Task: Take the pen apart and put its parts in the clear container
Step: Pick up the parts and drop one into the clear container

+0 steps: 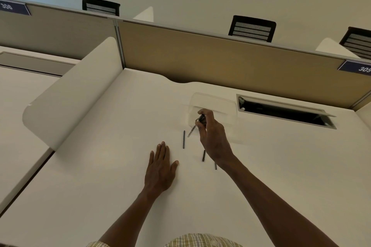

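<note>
Three short dark pen parts lie on the white table (100, 166). One long thin part (183, 139) is just left of the right hand (213, 138). A shorter part (204, 155) lies close beside that hand's wrist, and a tiny part (215, 165) peeks out by the wrist too. The right hand is lifted and pinches a pen piece (195, 125) in curled fingers; its pale thin tip points down at the table. The clear container (215, 104) sits just behind this hand. The left hand (160, 168) lies flat on the table with straight fingers, holding nothing, left of the long part.
</note>
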Available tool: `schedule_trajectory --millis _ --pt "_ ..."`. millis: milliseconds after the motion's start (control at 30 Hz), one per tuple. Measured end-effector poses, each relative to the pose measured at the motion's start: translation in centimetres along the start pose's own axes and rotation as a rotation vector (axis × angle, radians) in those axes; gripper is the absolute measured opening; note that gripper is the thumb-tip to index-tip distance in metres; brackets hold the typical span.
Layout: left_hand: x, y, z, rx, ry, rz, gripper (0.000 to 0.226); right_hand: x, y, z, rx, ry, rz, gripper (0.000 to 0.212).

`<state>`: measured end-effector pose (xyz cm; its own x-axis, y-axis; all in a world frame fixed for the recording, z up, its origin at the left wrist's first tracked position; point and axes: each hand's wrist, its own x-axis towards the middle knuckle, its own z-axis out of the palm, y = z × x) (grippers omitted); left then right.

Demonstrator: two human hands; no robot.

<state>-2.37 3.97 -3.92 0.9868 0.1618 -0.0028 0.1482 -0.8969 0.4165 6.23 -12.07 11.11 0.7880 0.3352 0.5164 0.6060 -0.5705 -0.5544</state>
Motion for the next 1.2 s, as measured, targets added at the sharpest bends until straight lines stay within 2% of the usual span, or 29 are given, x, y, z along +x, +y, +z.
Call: schedule_trajectory --millis 200,367,467,767,900,1000,1200 --pt "0.0 -0.1 0.0 -0.057 0.004 -0.016 0.071 0.1 0.0 -0.2 0.002 0.007 -0.014 0.039" --pt "0.9 0.5 -1.4 -0.284 -0.017 -0.091 0.070 0.2 0.0 -0.4 -0.043 0.014 -0.034 0.038" --pt "1.4 1.1 -2.8 -0.395 0.054 -0.078 0.067 0.2 -0.2 -0.3 -0.058 0.022 -0.052 0.037" --pt "2.5 3.9 -7.6 -0.606 0.306 0.130 0.045 0.4 -1.1 0.5 -0.023 0.008 -0.058 0.039" --pt "2.6 5.0 -8.3 -0.638 0.418 0.182 0.039 0.4 -1.5 0.6 -0.012 -0.008 -0.072 0.038" --pt "2.6 5.5 -8.5 -0.694 0.470 0.246 0.035 0.3 -1.7 0.7 -0.006 -0.030 -0.076 0.038" --pt "3.1 5.3 -8.4 -0.723 0.532 0.260 0.022 0.2 -1.6 0.8 0.025 -0.068 -0.052 0.038"
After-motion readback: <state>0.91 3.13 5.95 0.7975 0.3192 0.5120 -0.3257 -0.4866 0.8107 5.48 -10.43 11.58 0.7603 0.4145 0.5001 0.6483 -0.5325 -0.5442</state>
